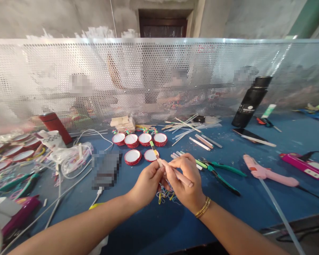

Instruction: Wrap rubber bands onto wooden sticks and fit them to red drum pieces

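Observation:
My left hand and my right hand meet over the blue table, both gripping thin wooden sticks. The stick's far tip is painted green and yellow and points toward the red caps. The right hand pinches the near part of the sticks, whose end pokes out by my palm. A gold bracelet is on my right wrist. Small coloured rubber bands lie on the table under my hands.
Several red caps with white insides sit ahead. Green-handled pliers, a pink glue gun, loose sticks, a black bottle, a phone and cables surround me. A perforated screen closes the far edge.

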The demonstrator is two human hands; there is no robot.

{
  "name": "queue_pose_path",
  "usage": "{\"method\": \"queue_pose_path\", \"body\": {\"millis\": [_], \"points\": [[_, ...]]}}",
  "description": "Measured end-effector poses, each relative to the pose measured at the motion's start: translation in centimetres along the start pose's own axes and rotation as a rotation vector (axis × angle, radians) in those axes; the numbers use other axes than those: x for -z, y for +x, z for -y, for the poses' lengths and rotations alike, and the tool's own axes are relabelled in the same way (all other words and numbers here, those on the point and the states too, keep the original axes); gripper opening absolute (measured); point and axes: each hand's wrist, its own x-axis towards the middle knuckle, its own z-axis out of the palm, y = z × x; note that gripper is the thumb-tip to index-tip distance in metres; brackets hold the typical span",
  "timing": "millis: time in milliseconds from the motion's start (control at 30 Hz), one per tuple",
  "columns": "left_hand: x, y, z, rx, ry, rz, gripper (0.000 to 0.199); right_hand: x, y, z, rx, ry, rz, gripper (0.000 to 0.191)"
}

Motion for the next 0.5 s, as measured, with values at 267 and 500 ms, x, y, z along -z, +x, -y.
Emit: {"method": "queue_pose_path", "body": {"millis": [267,500], "points": [[-0.04,-0.01,0.0,-0.004,0.014,0.004,0.042,-0.11,-0.04,-0.17,-0.008,-0.013,0.0,0.009],[-0.04,0.07,0.08,-0.014,-0.002,-0.002,0.043,-0.09,-0.13,-0.08,0.001,0.001,0.004,0.008]]}}
